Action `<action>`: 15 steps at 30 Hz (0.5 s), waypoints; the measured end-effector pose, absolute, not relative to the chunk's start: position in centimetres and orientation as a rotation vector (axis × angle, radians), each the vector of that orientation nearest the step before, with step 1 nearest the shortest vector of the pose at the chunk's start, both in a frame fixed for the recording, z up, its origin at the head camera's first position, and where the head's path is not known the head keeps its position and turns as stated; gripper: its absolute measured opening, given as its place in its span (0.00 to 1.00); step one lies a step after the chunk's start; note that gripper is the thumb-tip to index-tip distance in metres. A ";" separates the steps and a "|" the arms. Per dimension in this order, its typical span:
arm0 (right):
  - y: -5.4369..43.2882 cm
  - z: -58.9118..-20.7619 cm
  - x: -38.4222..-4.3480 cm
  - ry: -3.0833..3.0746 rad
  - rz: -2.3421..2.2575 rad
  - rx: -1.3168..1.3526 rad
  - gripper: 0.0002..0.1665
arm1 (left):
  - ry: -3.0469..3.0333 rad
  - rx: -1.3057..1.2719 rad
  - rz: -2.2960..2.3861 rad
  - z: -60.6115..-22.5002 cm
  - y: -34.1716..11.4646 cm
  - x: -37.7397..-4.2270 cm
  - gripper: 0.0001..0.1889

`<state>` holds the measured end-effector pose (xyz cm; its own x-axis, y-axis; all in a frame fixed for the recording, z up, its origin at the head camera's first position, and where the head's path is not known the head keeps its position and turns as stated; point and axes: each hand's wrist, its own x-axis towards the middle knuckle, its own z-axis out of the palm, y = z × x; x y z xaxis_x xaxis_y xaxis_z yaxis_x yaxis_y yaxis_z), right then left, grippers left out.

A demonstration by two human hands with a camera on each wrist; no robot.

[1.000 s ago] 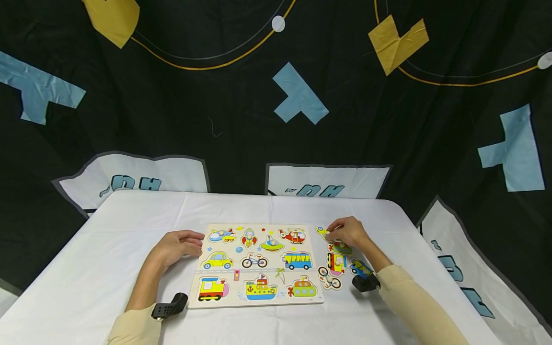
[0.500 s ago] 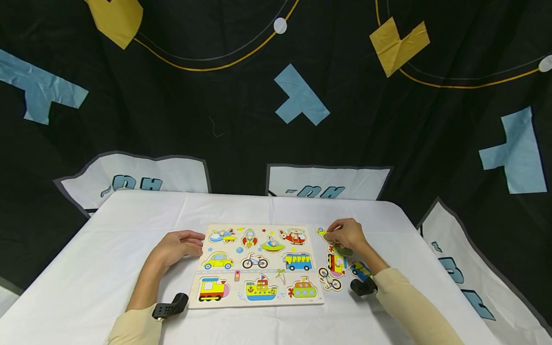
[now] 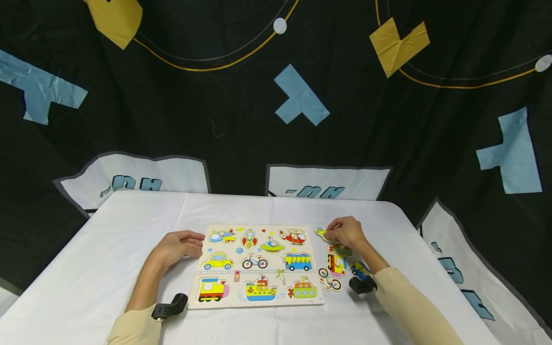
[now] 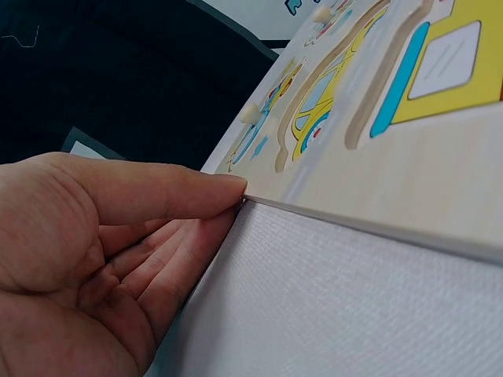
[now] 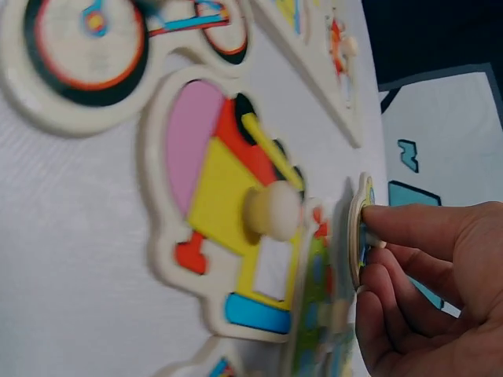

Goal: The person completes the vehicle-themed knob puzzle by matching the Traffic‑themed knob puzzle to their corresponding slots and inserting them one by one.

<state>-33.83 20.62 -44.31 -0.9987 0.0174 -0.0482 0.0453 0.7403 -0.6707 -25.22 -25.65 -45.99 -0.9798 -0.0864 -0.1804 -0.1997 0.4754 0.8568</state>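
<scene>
Pinching a yellow piece [image 3: 321, 233], the right hand [image 3: 348, 233] has edged slightly left. The left hand [image 3: 174, 246], fingers extended, touches the board [image 3: 274, 261].

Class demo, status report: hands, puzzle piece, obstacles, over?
Left hand touching left edge of puzzle board. Right hand pinching yellow piece, off the board. Submarine piece close by, possible obstruction.

Black cloth [image 3: 194, 120] behind white-covered table [image 3: 133, 220]
</scene>
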 end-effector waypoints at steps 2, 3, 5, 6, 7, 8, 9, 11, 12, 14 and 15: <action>20.4 -43.9 -33.8 2.882 -1.138 0.046 0.07 | 2.600 -0.257 1.530 -46.0 -25.7 -25.2 0.27; 20.3 -43.7 -33.7 2.882 -1.141 0.031 0.07 | 2.599 -0.260 1.530 -46.0 -25.7 -25.2 0.27; 20.0 -43.3 -33.6 2.889 -1.132 0.002 0.07 | 2.597 -0.265 1.529 -46.0 -25.7 -25.1 0.27; 19.8 -43.1 -33.6 2.890 -1.129 -0.018 0.07 | 2.597 -0.267 1.528 -46.0 -25.7 -25.1 0.27; 19.7 -43.0 -33.6 2.893 -1.124 -0.039 0.07 | 2.598 -0.269 1.526 -46.0 -25.7 -25.1 0.27; 19.5 -42.9 -33.7 2.896 -1.118 -0.062 0.07 | 2.598 -0.270 1.525 -46.0 -25.7 -25.1 0.27; 19.3 -42.8 -33.7 2.901 -1.108 -0.084 0.07 | 2.598 -0.271 1.522 -46.0 -25.7 -25.1 0.27; 18.8 -42.7 -33.7 2.902 -1.098 -0.113 0.06 | 2.598 -0.271 1.521 -46.0 -25.7 -25.1 0.27; 18.5 -42.6 -33.7 2.899 -1.097 -0.127 0.06 | 2.596 -0.270 1.522 -46.0 -25.7 -25.1 0.27; 17.8 -42.4 -33.7 2.897 -1.086 -0.153 0.06 | 2.593 -0.268 1.523 -46.0 -25.7 -25.2 0.27; 17.5 -42.3 -33.6 2.891 -1.086 -0.159 0.06 | 2.590 -0.272 1.525 -46.0 -25.6 -25.2 0.27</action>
<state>-33.65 17.46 -42.28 -0.9935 -0.1133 -0.0102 -0.0786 0.7484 -0.6586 -25.23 -25.65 -45.96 -0.9761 -0.0916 -0.1970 -0.2167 0.4749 0.8530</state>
